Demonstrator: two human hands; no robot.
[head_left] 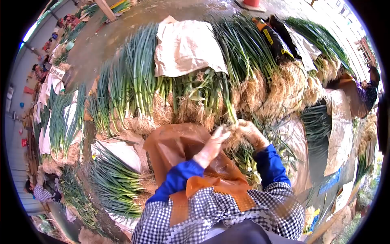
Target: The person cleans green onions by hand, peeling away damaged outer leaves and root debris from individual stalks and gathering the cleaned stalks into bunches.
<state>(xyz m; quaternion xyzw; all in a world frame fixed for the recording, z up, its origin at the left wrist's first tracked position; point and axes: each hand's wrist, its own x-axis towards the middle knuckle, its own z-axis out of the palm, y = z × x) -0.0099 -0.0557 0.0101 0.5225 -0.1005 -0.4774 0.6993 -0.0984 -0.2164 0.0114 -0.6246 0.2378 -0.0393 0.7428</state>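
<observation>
In front of my brown apron (172, 140), both my hands meet at the root end of a green onion (230, 106), whose stalk points away from me. My left hand (212, 147) is closed, with its fingertips at the onion's pale base. From the other side, my right hand (252, 134) is closed on the same base, next to its straw-coloured roots. Just beyond my hands lies a long row of green onions (140, 77), roots toward me. A white sack (187, 48) covers part of their leaves.
A trimmed-looking pile of green onions (115, 181) lies at my left on sacking. Loose leaves (245, 160) are scattered under my right arm. A black and yellow bag (276, 42) rests on the row. Other people (44, 191) sit at left and a person (367, 91) at far right.
</observation>
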